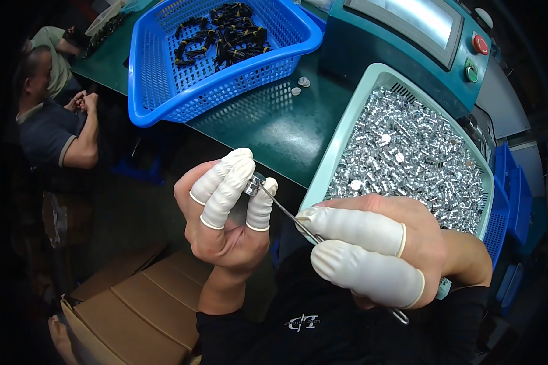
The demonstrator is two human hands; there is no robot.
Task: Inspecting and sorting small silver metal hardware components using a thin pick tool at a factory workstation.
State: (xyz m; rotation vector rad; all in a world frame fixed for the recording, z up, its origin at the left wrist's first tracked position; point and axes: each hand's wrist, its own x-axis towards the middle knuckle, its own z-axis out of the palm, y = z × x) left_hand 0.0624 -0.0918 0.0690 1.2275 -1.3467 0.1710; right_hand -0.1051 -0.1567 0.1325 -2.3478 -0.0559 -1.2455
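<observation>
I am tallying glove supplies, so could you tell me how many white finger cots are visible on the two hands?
5. Three on the left hand, covering fingertips around a small metal part; two on the right hand, gripping tweezers. Others may be hidden.

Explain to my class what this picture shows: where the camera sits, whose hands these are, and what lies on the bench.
The camera sits on a worker's head and looks down, so the edges bend. The left hand and right hand are that worker's own, with white rubber finger covers. The left hand pinches a small metal part; the right hand holds a thin metal tool whose tip meets that part. On the dark green bench stand a pale tray full of small shiny metal pieces and a blue basket holding black parts. Behind is a teal machine with a screen and buttons. Another person sits at left; cardboard boxes lie below.
</observation>
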